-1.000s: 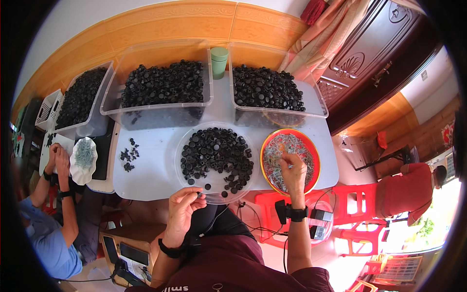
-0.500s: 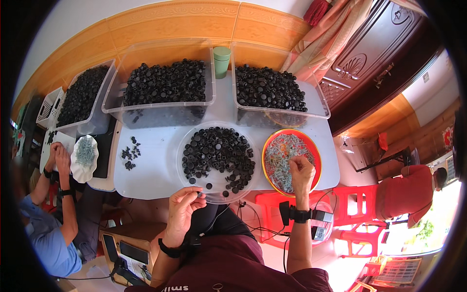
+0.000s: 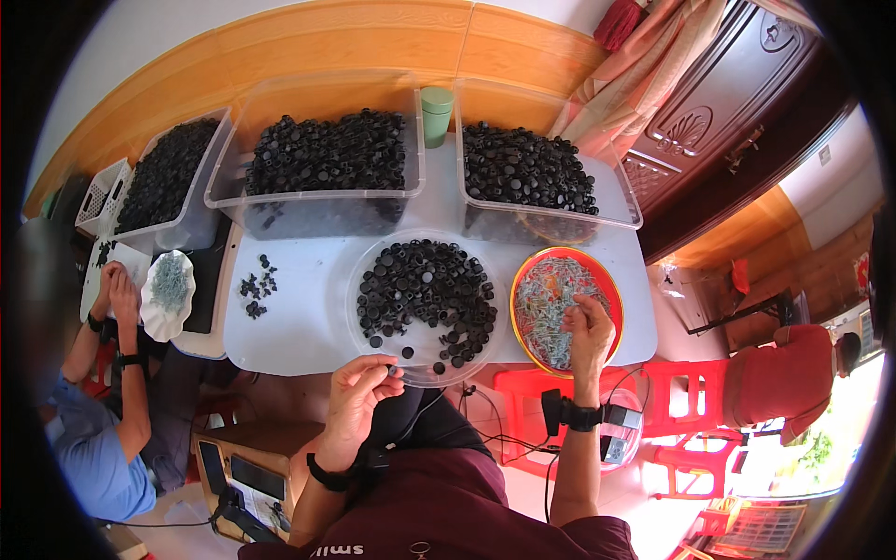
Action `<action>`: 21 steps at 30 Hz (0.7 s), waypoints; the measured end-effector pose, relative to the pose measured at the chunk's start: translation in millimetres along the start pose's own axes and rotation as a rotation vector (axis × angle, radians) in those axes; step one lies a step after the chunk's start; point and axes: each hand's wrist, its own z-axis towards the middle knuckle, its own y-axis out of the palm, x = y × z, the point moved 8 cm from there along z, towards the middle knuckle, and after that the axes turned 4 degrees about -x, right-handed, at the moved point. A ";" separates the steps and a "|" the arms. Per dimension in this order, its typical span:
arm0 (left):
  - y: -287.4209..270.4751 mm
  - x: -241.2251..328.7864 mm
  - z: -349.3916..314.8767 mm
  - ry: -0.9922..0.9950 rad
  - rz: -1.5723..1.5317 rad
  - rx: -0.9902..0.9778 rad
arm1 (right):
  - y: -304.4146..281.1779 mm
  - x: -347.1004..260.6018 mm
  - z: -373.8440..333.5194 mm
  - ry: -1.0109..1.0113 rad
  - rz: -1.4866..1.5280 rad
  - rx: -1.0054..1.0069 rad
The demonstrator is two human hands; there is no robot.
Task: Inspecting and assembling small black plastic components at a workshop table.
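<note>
My left hand (image 3: pixel 359 406) is closed in a pinch on a small black plastic cap (image 3: pixel 391 371), just off the table's front edge. Close by it stands a round clear tray (image 3: pixel 352 313) with a heap of black caps (image 3: pixel 425 280). Over a red bowl with a yellow rim (image 3: pixel 611 289) is my right hand (image 3: pixel 590 341), its fingers curled in. Whatever its fingertips may hold is too small to make out. Many thin silvery screws (image 3: pixel 551 299) fill the bowl.
Large clear bins (image 3: pixel 313 196) (image 3: pixel 551 207) of black parts line the table's back, with a green cup (image 3: pixel 436 117) between them. Loose black parts (image 3: pixel 259 287) lie at left. A co-worker's hands (image 3: pixel 117 294) work beside a white dish (image 3: pixel 168 322) of screws. Red stools (image 3: pixel 686 397) stand right.
My right hand has lifted its fingers slightly and loosened its curl over the bowl. My left hand keeps its pinch on the cap. The whole view has shifted slightly.
</note>
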 end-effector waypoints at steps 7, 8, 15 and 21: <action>-4.5 -3.0 0.8 0.005 -0.013 -0.008 | -5.9 2.6 2.9 0.014 -0.189 -0.007; -5.0 -3.1 0.3 0.005 -0.013 -0.006 | -4.8 3.1 2.2 0.056 -0.158 -0.027; -1.0 -4.2 -0.6 -0.017 -0.053 -0.024 | 26.7 -23.5 -17.1 0.144 0.238 -0.211; 12.0 -0.3 -2.6 0.012 -0.070 -0.137 | 109.5 -73.7 -86.0 0.331 0.571 -0.618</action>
